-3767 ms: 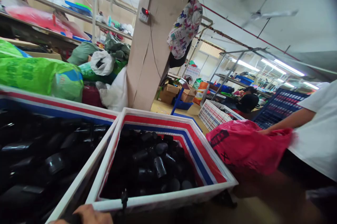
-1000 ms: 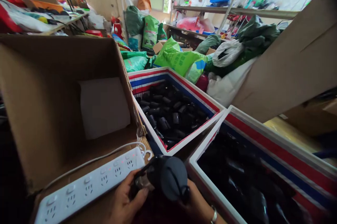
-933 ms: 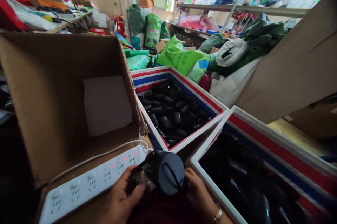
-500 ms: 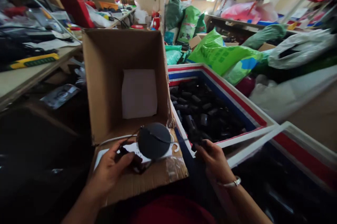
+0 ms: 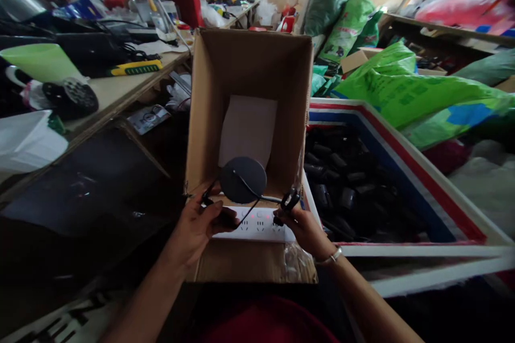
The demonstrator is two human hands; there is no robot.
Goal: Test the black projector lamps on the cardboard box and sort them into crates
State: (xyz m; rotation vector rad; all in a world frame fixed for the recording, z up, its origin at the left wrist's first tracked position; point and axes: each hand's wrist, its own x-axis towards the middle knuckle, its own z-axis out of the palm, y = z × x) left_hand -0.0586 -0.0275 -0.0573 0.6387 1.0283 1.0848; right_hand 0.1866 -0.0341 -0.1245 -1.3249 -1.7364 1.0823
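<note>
My left hand [image 5: 197, 230] is closed on a small black part with a thin black cord, whose exact kind I cannot make out. A flat black disc [image 5: 243, 179] shows between my hands, with the cord crossing its face. In my right hand [image 5: 308, 233], the fingers pinch another small black piece [image 5: 288, 202] at the right end of a white power strip [image 5: 257, 230]. Small red lights glow on the strip, which lies on a cardboard box flap [image 5: 245, 262] below both hands. Whether the black piece touches its sockets I cannot tell.
An open cardboard box [image 5: 209, 74] stands directly ahead, a pale sheet [image 5: 247, 128] inside. To the right, a striped white-rimmed bin [image 5: 442, 187] holds many black cylindrical parts. A cluttered workbench [image 5: 120, 85] runs along the left. Green bags [image 5: 426, 85] lie beyond the bin.
My view has turned left, so the scene sits further right. My right hand has come in from beside the bin to the power strip, closer to my left hand. The strip shows more fully.
</note>
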